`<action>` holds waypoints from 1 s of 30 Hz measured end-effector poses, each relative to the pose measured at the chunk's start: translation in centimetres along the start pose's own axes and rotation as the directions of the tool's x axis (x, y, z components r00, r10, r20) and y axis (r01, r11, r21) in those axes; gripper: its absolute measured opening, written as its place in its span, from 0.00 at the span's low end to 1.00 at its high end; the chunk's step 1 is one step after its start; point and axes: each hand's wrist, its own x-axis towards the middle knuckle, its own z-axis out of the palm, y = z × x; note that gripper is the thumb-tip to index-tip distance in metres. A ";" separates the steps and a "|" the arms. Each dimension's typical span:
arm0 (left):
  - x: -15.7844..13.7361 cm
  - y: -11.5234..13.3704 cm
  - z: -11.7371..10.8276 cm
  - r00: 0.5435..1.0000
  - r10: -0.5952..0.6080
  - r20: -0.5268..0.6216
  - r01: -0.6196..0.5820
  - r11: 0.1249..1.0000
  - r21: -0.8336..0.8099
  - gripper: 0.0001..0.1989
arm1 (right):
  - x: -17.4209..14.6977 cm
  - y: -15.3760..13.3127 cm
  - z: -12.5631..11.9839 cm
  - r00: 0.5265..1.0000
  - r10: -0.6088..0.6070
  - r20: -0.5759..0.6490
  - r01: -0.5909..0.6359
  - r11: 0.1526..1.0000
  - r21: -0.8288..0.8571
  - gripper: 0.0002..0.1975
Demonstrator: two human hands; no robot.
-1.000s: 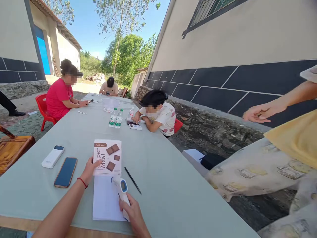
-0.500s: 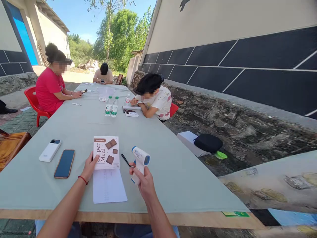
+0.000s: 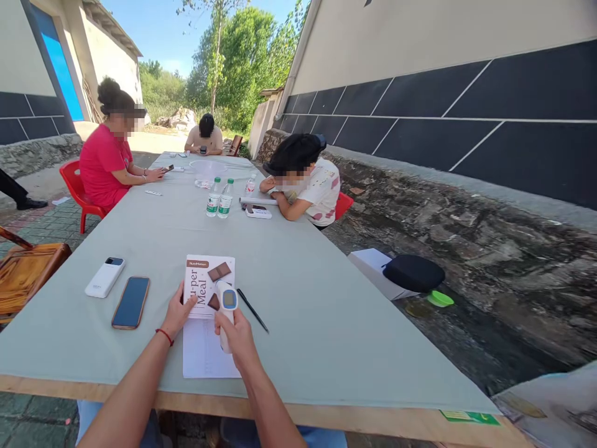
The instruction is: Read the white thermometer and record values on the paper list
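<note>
My left hand (image 3: 176, 312) grips the left edge of a white and brown meal box (image 3: 204, 285) printed with chocolate pieces, thumb on its front. A white infrared thermometer (image 3: 228, 300) with a small grey screen is in my right hand (image 3: 237, 339), fingers wrapped round its handle. The thermometer is in front of the box's lower right part and covers some of its print; whether they touch, I cannot tell. A sheet of paper (image 3: 205, 358) with faint writing extends below the box. To the right of the thermometer, a black pen (image 3: 253, 311) lies on the cloth.
A phone (image 3: 131, 303) and a white power bank (image 3: 105, 277) lie to the left on the cloth-covered table (image 3: 326, 330). Two water bottles (image 3: 219, 199) stand farther back. Three people sit around the table, one at the right leaning over it.
My right hand has moved the thermometer left, in front of the box, and turned it so its screen faces me. The pen now shows fully beside it. My left hand still holds the box.
</note>
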 end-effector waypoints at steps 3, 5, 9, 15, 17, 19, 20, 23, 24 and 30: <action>-0.1 0.2 0.0 1.000 0.007 0.013 -0.008 1.000 0.027 0.37 | 0.6 -0.4 0.1 0.999 0.031 -0.008 -0.032 0.999 -0.007 0.14; -0.1 0.2 0.0 1.000 -0.008 0.004 0.008 0.999 0.035 0.37 | 1.1 -0.8 0.3 0.999 0.041 -0.012 -0.041 0.999 -0.014 0.14; -0.2 0.1 0.0 0.999 -0.032 -0.013 0.033 0.999 0.034 0.36 | 1.7 -1.3 0.8 0.999 0.046 -0.024 -0.047 0.996 -0.069 0.12; -0.1 -0.4 0.0 0.999 -0.034 -0.016 0.034 0.999 0.007 0.36 | 2.0 -0.9 1.1 0.996 0.064 -0.056 -0.069 0.993 -0.099 0.11; 0.0 -0.6 0.0 1.000 -0.029 -0.009 0.029 0.999 -0.018 0.37 | 2.0 -0.9 1.1 0.995 0.074 -0.062 -0.081 0.990 -0.117 0.10; 0.0 -0.8 0.0 1.000 -0.025 -0.008 0.025 0.999 -0.034 0.37 | 1.9 -1.0 1.1 0.995 0.082 -0.058 -0.088 0.991 -0.104 0.10; 0.0 -0.8 0.0 1.000 -0.024 -0.010 0.024 0.999 -0.038 0.37 | 1.9 -1.1 1.1 0.995 0.083 -0.055 -0.088 0.992 -0.092 0.10; 0.0 -0.9 0.0 1.000 -0.019 -0.009 0.019 0.999 -0.040 0.38 | 1.7 -1.5 1.1 0.994 0.092 -0.055 -0.096 0.993 -0.075 0.10; 0.0 -0.9 0.0 1.000 -0.016 -0.008 0.016 0.999 -0.036 0.38 | 1.7 -1.6 1.1 0.994 0.094 -0.058 -0.098 0.992 -0.079 0.10; 0.0 -0.9 0.0 1.000 -0.009 -0.010 0.008 1.000 -0.020 0.38 | 1.6 -1.6 1.1 0.995 0.070 -0.068 -0.078 0.988 -0.133 0.11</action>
